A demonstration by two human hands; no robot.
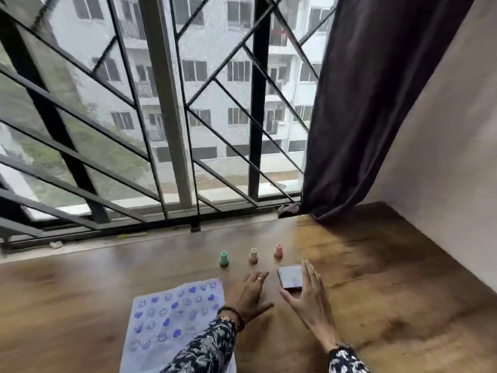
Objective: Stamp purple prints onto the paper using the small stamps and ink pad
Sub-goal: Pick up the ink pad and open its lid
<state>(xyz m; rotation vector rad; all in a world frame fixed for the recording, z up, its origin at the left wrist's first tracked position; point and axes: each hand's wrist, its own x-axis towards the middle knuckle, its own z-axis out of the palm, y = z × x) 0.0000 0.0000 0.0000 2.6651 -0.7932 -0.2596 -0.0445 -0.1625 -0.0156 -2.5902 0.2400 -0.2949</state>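
A white paper covered with several purple prints lies at the lower left on the wooden table. Three small stamps stand upright in a row behind my hands: a green stamp, a beige stamp and a pink stamp. The square ink pad lies flat to the right of the stamps. My left hand rests on the table beside the paper's right edge, fingers spread and holding nothing. My right hand is open right beside the ink pad's right and near edge, thumb under its near corner.
The wooden table runs back to a barred window. A dark curtain hangs at the right and touches the table's back corner. A pale wall closes off the right side.
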